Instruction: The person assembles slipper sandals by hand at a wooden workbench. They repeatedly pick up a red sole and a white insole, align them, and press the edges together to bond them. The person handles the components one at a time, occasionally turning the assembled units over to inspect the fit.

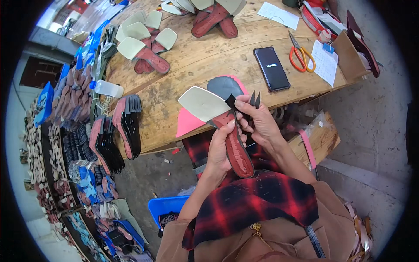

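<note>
My left hand (218, 155) is closed round an unfinished sandal (238, 150), its thumb on the red, glue-streaked insole. A broad cream upper (200, 102) is joined to the insole and spreads out toward the table. In my right hand (263, 124) are small black thread snips (255, 100), blades pointing away from me. The same hand's thumb and finger pinch a black flap (231, 101) at the upper's right edge. Beneath the sandal, on the table's front edge, lie a dark grey piece (227, 85) and a pink sheet (188, 122).
More cream-and-red sandals (150, 59) lie on the wooden table (209, 59). At right are a phone (271, 69), orange-handled scissors (300, 54) and papers (325, 61). Stacked black-and-red insoles (126, 126) and a white bottle (107, 88) stand left. A blue bin (159, 205) is below.
</note>
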Available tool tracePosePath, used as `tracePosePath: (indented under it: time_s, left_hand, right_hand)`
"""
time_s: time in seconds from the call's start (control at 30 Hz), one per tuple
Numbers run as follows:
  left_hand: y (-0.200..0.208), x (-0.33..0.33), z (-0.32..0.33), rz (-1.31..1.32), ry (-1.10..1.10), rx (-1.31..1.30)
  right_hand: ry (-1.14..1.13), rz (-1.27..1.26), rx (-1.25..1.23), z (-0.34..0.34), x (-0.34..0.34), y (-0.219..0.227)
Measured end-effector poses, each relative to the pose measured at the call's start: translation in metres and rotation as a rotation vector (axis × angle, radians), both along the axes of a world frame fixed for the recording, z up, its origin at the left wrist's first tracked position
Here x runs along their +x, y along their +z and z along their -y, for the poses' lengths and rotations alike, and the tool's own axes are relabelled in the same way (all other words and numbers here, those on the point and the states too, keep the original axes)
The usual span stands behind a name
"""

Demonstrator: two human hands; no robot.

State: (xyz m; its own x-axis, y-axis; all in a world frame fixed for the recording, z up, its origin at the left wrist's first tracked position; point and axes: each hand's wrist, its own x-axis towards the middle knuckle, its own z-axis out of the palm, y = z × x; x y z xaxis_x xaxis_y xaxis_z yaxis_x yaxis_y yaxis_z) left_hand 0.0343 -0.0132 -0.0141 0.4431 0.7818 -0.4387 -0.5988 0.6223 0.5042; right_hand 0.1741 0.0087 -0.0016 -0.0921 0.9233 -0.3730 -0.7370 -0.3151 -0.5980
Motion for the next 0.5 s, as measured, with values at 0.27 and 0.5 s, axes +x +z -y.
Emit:
tracePosePath:
  time_s: [0.27,0.5]
  left_hand:
    - [-0.005,0.004,0.001,-0.013,-0.010,0.035]
    - [-0.002,0.006,0.000,-0.050,-0.001,0.100]
  right_hand:
    - [0.032,-0.074,-0.026,0.001,0.003,-0.015]
    - [-0.023,-0.011,-0.077,0.001,-0.001,-0.013]
